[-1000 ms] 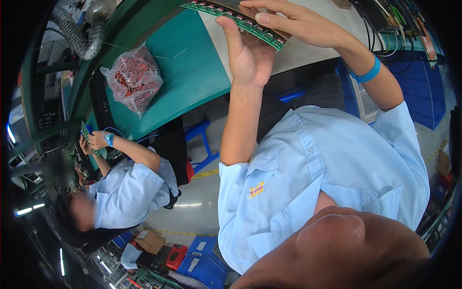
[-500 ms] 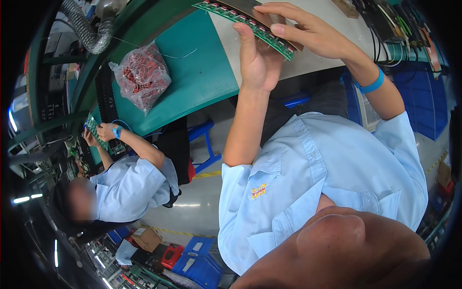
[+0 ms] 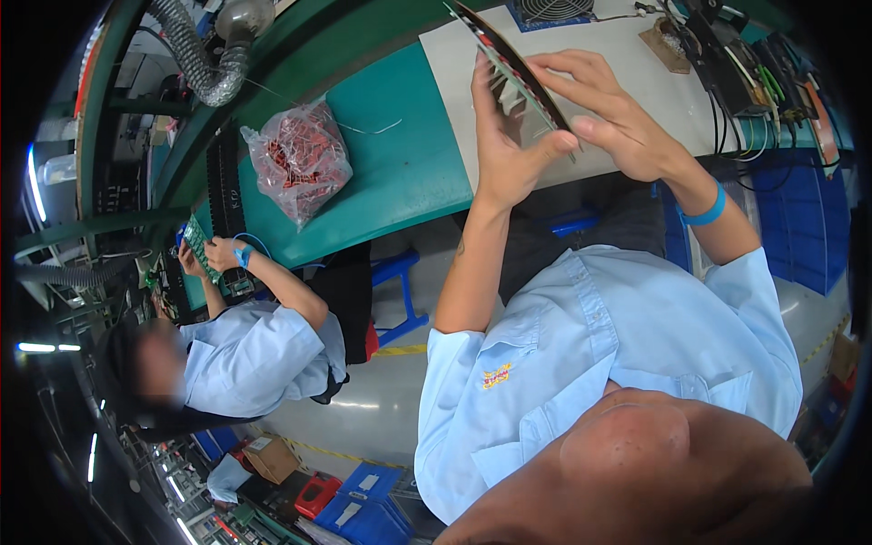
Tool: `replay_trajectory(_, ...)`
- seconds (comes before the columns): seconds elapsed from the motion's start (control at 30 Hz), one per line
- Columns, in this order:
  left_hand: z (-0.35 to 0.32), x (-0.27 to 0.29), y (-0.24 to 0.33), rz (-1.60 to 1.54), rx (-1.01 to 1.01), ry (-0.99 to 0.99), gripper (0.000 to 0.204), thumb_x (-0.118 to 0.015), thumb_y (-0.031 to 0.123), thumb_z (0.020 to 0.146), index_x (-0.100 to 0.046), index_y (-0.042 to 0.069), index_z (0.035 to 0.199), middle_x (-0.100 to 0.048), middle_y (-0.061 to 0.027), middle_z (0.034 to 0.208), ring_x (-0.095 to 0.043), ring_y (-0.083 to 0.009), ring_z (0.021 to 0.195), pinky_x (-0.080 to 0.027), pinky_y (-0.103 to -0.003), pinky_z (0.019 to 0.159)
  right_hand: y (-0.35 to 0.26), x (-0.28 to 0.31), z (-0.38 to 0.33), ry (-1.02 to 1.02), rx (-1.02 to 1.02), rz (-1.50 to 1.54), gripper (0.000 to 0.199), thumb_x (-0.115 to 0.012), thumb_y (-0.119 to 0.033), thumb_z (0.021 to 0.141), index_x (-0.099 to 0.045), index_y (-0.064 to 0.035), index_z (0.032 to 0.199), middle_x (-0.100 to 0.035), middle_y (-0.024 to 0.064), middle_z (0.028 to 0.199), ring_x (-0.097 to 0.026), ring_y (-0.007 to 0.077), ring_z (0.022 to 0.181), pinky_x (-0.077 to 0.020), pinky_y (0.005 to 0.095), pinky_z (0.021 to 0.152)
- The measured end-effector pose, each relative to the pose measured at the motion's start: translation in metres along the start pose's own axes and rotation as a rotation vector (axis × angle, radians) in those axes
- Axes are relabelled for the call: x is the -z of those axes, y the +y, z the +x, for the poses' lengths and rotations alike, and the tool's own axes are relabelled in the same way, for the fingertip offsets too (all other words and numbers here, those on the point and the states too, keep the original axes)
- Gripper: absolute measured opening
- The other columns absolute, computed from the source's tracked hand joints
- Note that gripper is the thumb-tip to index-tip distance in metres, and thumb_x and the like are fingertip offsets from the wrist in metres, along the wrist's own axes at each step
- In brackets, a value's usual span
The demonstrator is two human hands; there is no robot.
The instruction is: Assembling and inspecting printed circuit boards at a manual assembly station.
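Observation:
A long green circuit board is held up over the bench, tilted so that I see it almost edge-on, with a dark backing along its right side. My left hand grips it from the left and below, fingers behind the face and thumb by the lower end. On the dark side, my right hand has its fingers stretched along the board and its thumb close to the lower end. Both hands appear to support it. A blue band circles my right wrist.
A clear plastic bag of red parts lies on the teal mat, beside a pale sheet. Cables and tools crowd the right end, above blue bins. At left, a co-worker holds another green board.
The board has turned from showing its component face to nearly edge-on and steeper. My left thumb has shifted to its lower end. The whole view has moved slightly.

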State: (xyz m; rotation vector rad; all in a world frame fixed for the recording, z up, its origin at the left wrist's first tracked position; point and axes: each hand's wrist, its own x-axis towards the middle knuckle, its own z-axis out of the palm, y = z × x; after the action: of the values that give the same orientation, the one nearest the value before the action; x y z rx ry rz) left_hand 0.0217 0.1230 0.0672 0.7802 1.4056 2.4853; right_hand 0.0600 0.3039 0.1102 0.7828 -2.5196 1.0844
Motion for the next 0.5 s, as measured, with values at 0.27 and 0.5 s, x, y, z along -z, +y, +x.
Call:
replay_trajectory(0.27,0.003,0.010,-0.001,0.629,-0.193,-0.084,0.134,-0.100,0.038,0.057,-0.021,0.010,0.161,-0.019,-0.0174,0.161,-0.036,-0.0375,0.143,-0.033,-0.050,0.118,-0.001,-0.006,-0.014,0.023,-0.080,0.297,0.094,-0.014,-0.075,0.100,-0.051,-0.0042,0.148,-0.048,0.0118,0.154,-0.038,0.0323,0.134,-0.0288,0.0488,0.115)
replay_trajectory(0.5,0.001,0.005,0.001,0.734,-0.174,-0.072,0.131,-0.099,0.040,0.056,-0.026,0.010,0.160,-0.019,-0.0205,0.161,-0.031,-0.0400,0.145,-0.032,-0.051,0.118,0.006,-0.010,-0.021,-0.016,-0.161,0.425,0.112,-0.007,-0.088,0.089,-0.052,-0.0038,0.147,-0.048,0.0134,0.153,-0.040,0.0312,0.133,-0.0290,0.0495,0.116)
